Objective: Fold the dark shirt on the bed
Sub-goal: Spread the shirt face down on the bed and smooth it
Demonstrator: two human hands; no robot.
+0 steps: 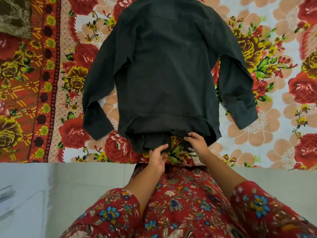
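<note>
The dark shirt [168, 71] lies flat on the floral bedsheet [274, 48], back side up, collar end far from me and hem toward me. Both long sleeves angle outward and down, the left cuff near the lower left and the right cuff near the right. The hem is folded up a little and rumpled at the near edge. My left hand [157, 159] touches the hem's lower edge with fingers bent on the cloth. My right hand [196, 140] pinches the hem just to the right of it.
The bed's near edge runs across the view below the shirt, with pale floor tiles [60, 186] beneath. A brown patterned cloth [14, 16] lies at the far left corner. My red floral dress [188, 212] fills the bottom.
</note>
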